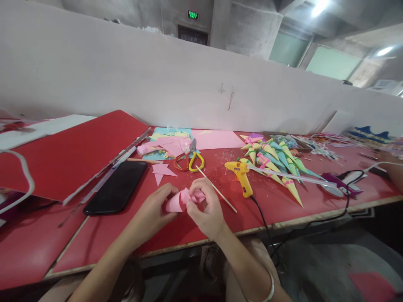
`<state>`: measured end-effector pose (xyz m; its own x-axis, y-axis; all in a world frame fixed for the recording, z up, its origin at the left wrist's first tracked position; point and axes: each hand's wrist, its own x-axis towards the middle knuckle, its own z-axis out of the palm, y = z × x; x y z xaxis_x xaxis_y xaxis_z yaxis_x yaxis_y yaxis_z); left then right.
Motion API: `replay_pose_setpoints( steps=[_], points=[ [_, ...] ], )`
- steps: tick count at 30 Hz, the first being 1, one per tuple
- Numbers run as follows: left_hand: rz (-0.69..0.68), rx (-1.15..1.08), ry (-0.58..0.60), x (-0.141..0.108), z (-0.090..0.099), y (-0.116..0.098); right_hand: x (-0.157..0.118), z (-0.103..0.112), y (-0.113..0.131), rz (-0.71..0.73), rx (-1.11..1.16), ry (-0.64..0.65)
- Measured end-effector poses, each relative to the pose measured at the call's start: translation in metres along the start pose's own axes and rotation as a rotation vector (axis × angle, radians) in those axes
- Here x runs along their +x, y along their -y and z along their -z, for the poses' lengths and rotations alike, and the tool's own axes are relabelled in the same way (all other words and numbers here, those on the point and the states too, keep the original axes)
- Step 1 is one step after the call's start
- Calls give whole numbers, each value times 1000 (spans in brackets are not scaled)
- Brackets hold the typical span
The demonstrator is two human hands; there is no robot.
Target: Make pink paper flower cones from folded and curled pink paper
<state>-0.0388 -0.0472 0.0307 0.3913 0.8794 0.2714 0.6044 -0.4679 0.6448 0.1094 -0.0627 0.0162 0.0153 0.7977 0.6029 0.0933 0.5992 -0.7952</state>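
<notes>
Shaping seems the present step: above the near part of the red surface [189, 227], pink paper [174, 204] is held, the left hand [157, 206] pinching its left end, the right hand [209, 212] its folded right part. Next move probably calls for light, even pressure.

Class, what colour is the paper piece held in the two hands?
The paper piece is pink; it shows best in the head view.
</notes>
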Motion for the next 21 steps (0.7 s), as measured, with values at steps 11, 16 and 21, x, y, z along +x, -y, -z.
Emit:
replay_pose_setpoints(
  steps=[11,16,21],
  points=[
    [48,48,51,-2,1,11,-1,0,1,31,-42,82],
    [37,74,59,-1,2,10,0,2,3,33,-35,126],
    [30,119,70,-2,3,9,2,7,3,91,-61,210]
  ],
)
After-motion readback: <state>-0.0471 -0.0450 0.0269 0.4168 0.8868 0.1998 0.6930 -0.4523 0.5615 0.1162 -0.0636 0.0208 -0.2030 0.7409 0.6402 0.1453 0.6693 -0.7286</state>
